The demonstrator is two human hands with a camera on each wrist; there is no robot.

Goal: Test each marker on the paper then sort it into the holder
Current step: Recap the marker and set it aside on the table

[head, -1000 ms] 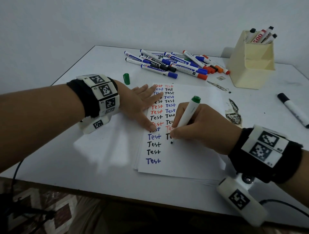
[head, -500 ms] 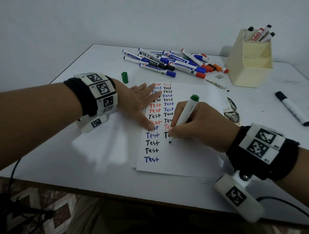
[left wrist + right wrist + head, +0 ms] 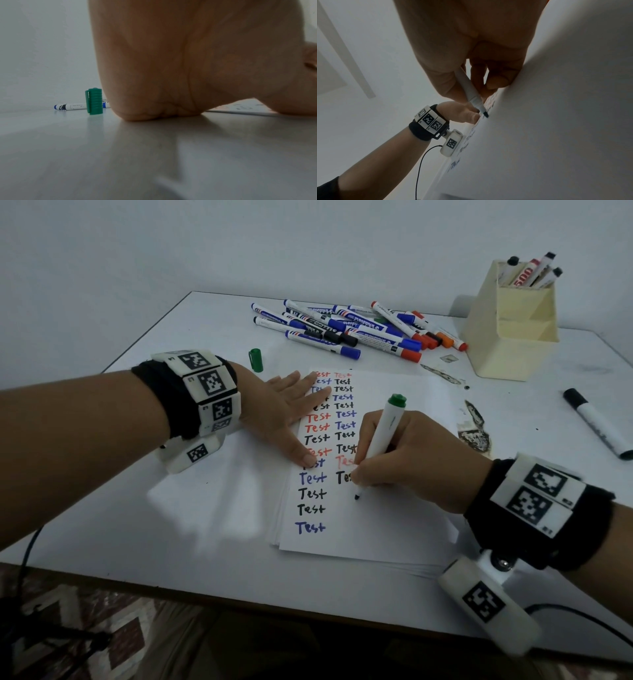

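My right hand [image 3: 397, 460] grips a white marker with a green end [image 3: 383, 436], uncapped, its dark tip [image 3: 485, 114] touching the paper [image 3: 394, 529] below the second column of "Test" words. My left hand [image 3: 291, 412] lies flat with straight fingers on the paper's left edge, holding it down. The green cap [image 3: 255, 359] stands on the table behind the left hand; it also shows as the green cap [image 3: 94, 103] in the left wrist view. A pile of markers [image 3: 349, 326] lies at the back. The cream holder [image 3: 510, 320] at the back right has several markers in its rear compartment.
A large black-capped marker [image 3: 597, 422] lies alone at the right. Dark stains [image 3: 474, 433] mark the white table [image 3: 171, 525] right of the paper. The table's front edge runs close below the paper; a cable [image 3: 582, 621] trails from my right wrist.
The marker tip has shifted slightly down and left on the paper below the last black "Test". My left hand has stayed pressed on the sheet.
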